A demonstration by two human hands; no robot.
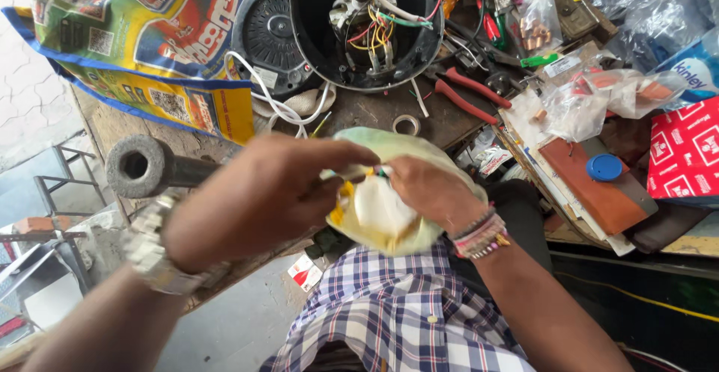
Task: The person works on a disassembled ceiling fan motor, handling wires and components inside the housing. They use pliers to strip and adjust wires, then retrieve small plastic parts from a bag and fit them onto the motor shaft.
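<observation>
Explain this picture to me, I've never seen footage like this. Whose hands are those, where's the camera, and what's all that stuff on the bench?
There is no machine here, only a person. The single camera sits on their head and looks down, so you see their own arms and checked shirt. The left hand, with a wristwatch on that arm, and the right hand, with beaded bracelets, both grip a crumpled pale yellow bag. Beyond them is a cluttered workbench: an open black round housing with coloured wires inside, red-handled pliers, a roll of tape, small plastic bags and a blue lid. A dark metal pipe sticks out at the left.
</observation>
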